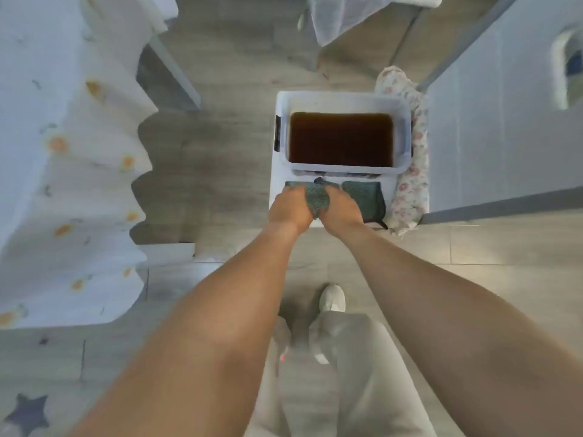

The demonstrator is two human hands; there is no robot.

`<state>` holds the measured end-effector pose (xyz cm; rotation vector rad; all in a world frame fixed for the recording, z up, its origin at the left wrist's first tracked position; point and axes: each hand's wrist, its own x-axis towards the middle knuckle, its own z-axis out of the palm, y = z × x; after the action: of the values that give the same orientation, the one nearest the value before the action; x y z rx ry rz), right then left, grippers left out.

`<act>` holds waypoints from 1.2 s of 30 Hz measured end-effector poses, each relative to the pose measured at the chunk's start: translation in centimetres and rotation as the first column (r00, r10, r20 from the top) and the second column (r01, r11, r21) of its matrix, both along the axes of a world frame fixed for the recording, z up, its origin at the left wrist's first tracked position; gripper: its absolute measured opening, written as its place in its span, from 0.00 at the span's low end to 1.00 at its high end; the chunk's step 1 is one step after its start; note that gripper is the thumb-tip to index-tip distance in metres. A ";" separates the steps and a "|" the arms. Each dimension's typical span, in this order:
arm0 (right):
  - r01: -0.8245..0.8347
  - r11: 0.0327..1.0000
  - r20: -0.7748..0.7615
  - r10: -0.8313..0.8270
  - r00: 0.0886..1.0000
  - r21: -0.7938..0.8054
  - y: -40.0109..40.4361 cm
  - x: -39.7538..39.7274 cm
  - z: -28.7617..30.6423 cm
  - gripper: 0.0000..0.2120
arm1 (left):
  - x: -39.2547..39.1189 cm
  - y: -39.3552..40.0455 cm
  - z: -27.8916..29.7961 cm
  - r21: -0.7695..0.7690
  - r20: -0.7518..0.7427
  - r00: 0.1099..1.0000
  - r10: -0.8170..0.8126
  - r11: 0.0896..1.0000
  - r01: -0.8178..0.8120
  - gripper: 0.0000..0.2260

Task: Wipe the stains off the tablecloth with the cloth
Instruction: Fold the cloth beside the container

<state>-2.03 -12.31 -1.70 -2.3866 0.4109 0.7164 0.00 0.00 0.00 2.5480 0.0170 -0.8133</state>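
You are standing over a low white stand (389, 184) with both arms stretched down in front of you. Your left hand (290, 208) and your right hand (340, 208) are side by side, and each one is closed around the green cloth (317, 197). The cloth is bunched up between them, squeezed in both fists, and a bit of it pokes out at the top and bottom. It looks like you are wringing it or picking it up, but I can't tell which.

The cloth is at the near edge of the stand, just in front of a clear tub (344, 104) full of dark brown water (340, 138). More green cloth (362, 195) lies flat just to the right of your right hand. I can't tell if it is the same cloth or a second one.

The tablecloth (69, 171), white with little orange flowers, hangs on your left, well apart from your hands. I think the wiping here is not started, or you are in a break from it. I see no clear stains from here, so I can't say how much is left.

The bunched cloth has no clear long side. The flat green part runs left to right along the stand's edge.
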 end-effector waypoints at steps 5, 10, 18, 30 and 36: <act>-0.059 0.996 0.002 0.059 0.998 -0.072 0.5 1.0 -7.0 0.35 | 0.8 -0.3 -7.8 0.032 -0.010 1.000 -0.009 0.999 0.009 0.31; -0.078 0.971 0.091 0.101 0.991 -0.224 1.1 1.5 -10.4 0.35 | 1.4 0.3 -12.4 0.006 0.105 0.994 -0.021 1.000 0.021 0.15; -0.071 0.994 0.185 0.085 0.979 -0.079 2.0 1.7 -4.0 0.08 | 1.5 3.1 -6.6 -0.081 0.101 0.993 0.055 0.996 -0.047 0.08; 0.114 0.812 -0.087 -0.079 0.993 0.572 11.2 1.5 21.5 0.12 | -1.3 14.1 19.3 -0.439 -0.157 0.729 0.666 0.614 -0.656 0.05; 0.061 0.876 -0.051 -0.042 0.998 0.479 18.6 2.5 28.4 0.09 | -4.1 22.9 26.4 -0.374 -0.095 0.740 0.666 0.665 -0.647 0.02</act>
<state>0.44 6.33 26.74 -1.8871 0.2704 0.7417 -4.10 22.88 26.40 1.9487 0.6673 -0.3978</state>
